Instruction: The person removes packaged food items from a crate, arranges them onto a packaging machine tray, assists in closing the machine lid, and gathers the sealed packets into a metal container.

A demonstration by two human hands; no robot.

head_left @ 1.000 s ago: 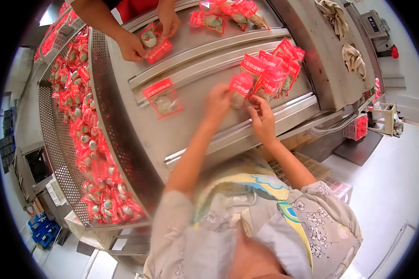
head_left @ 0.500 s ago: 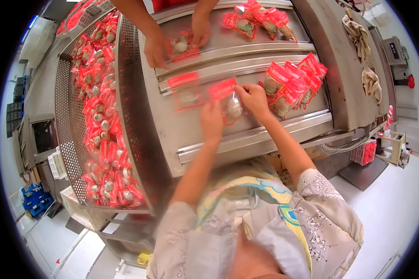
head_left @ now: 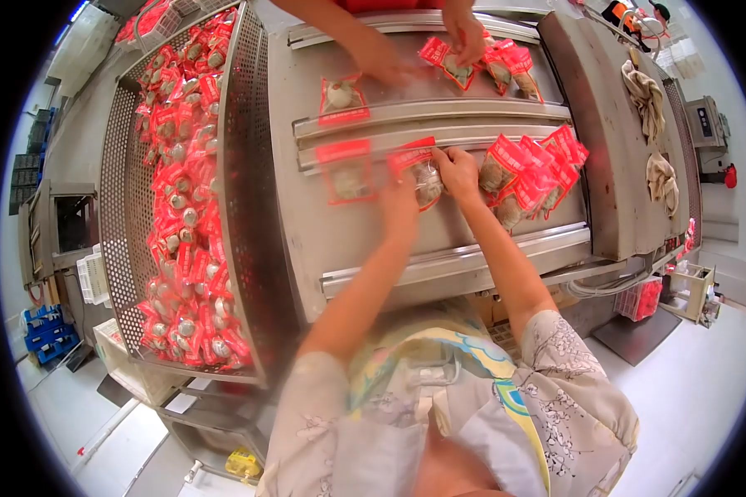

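Observation:
My right hand [head_left: 458, 172] pinches the upper right edge of a clear plastic pouch [head_left: 428, 186] with a red top, a pale rounded item inside it. At the pouch's left edge is my left hand [head_left: 399, 199], blurred by motion, so its grip is unclear. Left of it a second red-topped pouch [head_left: 350, 180] lies flat on the metal table [head_left: 298, 240]. Close to my right hand, on the right, several filled pouches [head_left: 526, 174] overlap in a pile.
Across the table a co-worker's hands [head_left: 464, 37] are at other pouches [head_left: 448, 62], with one more pouch [head_left: 341, 98] lying to the left. Metal rails [head_left: 456, 257] cross the tabletop. A perforated metal bin [head_left: 244, 166] full of pouches stands at left; a steel housing [head_left: 593, 141] at right.
The co-worker's hands have left the pouch at the far left; one now touches the pouches at the right. My hands stay at the same pouch, and the whole view has shifted slightly.

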